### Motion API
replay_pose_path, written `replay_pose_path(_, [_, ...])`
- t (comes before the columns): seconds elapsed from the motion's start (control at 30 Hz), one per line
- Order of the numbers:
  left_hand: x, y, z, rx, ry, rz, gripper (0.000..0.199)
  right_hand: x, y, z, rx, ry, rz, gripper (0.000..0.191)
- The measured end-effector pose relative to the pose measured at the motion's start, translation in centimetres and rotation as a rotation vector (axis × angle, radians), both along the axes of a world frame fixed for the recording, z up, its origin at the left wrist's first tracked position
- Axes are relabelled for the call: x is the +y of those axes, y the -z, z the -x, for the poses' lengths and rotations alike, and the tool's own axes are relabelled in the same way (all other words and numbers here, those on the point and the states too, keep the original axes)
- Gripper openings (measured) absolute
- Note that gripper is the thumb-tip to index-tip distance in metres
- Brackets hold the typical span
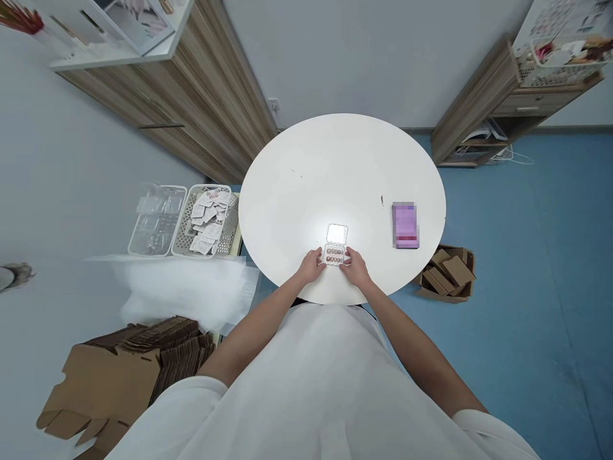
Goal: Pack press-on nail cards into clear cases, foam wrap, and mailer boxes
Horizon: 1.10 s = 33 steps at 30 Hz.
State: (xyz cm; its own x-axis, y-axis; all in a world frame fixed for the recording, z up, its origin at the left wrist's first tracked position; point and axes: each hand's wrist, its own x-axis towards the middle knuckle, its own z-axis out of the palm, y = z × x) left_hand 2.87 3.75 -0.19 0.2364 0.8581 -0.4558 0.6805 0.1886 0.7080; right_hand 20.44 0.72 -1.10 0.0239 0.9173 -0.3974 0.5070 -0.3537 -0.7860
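Note:
A small clear plastic case (334, 254) lies open near the front edge of the white oval table. Its raised lid (337, 234) leans away from me and catches the light. Inside sit two rows of small pinkish-brown pieces that look like press-on nails. My left hand (312, 266) grips the case's left side, thumb and fingers curled at its edge. On the opposite side, my right hand (355, 267) holds the right edge the same way. A purple box (405, 225), blurred out in part, rests at the table's right.
Left of the table (335, 166) stand a white basket of cards (181, 239), a bin of clear plastic packs (136, 239), white sheets (182, 287) and stacked flat cardboard boxes (110, 383). A carton of cardboard pieces (467, 295) sits on the floor at right.

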Motion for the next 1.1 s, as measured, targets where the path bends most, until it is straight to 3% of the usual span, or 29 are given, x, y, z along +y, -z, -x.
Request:
replay_pose_path(0.17, [-0.2,0.1,-0.5,-0.168,-0.112,0.069,0.025,0.2,-0.1,0.5,0.103,0.142,0.065,0.055])
replay_pose_path(0.33, [-1.2,-0.8,-0.4,-0.383,-0.379,0.19,0.032,-0.6,-1.5,0.0,0.291,0.211,0.042,0.055])
replay_pose_path(0.4, [-1.4,-1.7,-0.4,-0.46,-0.425,0.224,0.034,-0.9,-2.5,-0.3,0.376,0.232,0.014,0.054])
replay_pose_path(0.63, [-1.3,-5.6,-0.9,-0.668,-0.384,0.296,0.033,-0.7,-6.0,-1.2,0.651,0.359,-0.076,0.036])
replay_pose_path(0.73, [-1.2,-6.8,-0.9,-0.684,-0.337,0.292,0.037,-0.1,-7.0,-1.7,0.787,0.375,-0.015,0.035])
replay_pose_path(0.93, [-1.5,-8.0,-1.0,-0.688,-0.278,0.34,0.038,1.2,-7.9,-2.8,0.906,0.363,0.141,0.038])
replay_pose_path(1.1, [-1.9,-8.2,-1.2,-0.742,-0.351,0.396,0.038,1.2,-8.2,-3.3,1.001,0.278,0.126,0.036])
